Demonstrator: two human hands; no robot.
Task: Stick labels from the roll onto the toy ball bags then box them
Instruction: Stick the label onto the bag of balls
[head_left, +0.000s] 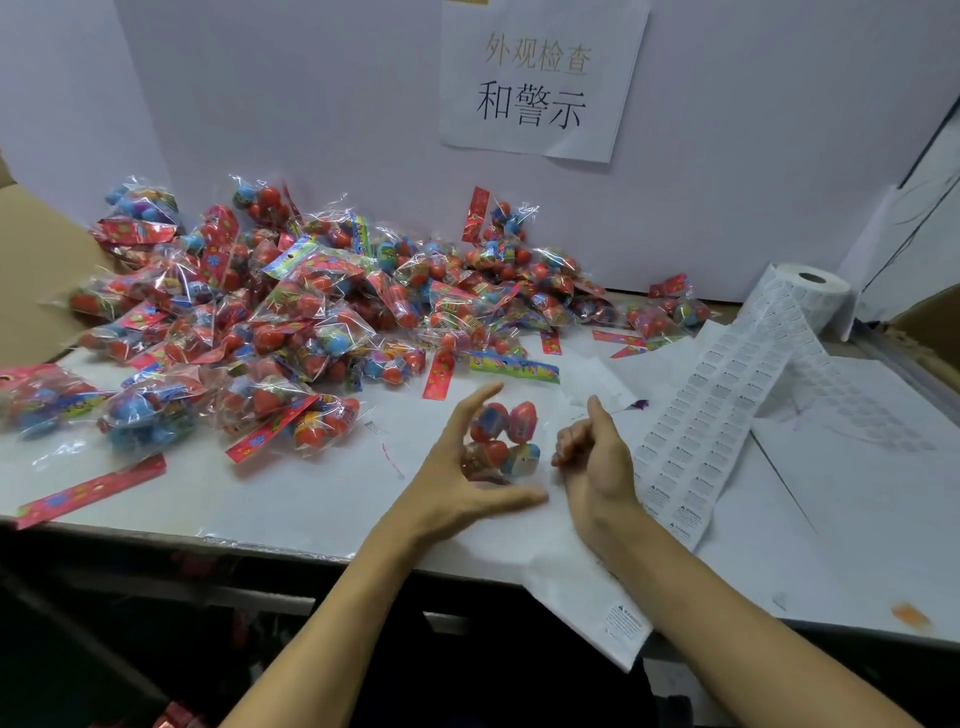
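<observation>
- Toy ball bag (503, 435) lies on the tabletop (291, 499) between both hands
- Left hand (470, 467) spread, released beside it; right hand (592, 457) loosely curled, empty
- Label strip (727, 415) right of bag, running to the roll (810, 293)
- Bag pile (291, 312) behind-left of it

The light is soft and even, with a cool violet tint on the white wall (311, 104) and the table (311, 499), and shadows under the hands are very faint. Small sparkles of glare sit on the clear plastic of the pile of bags (311, 312) (the wrapping is shiny), and the bag between the hands (501, 436) is smeared by motion blur. The wide lens bends straight lines near the edges, and the space below the table is dark.
</observation>
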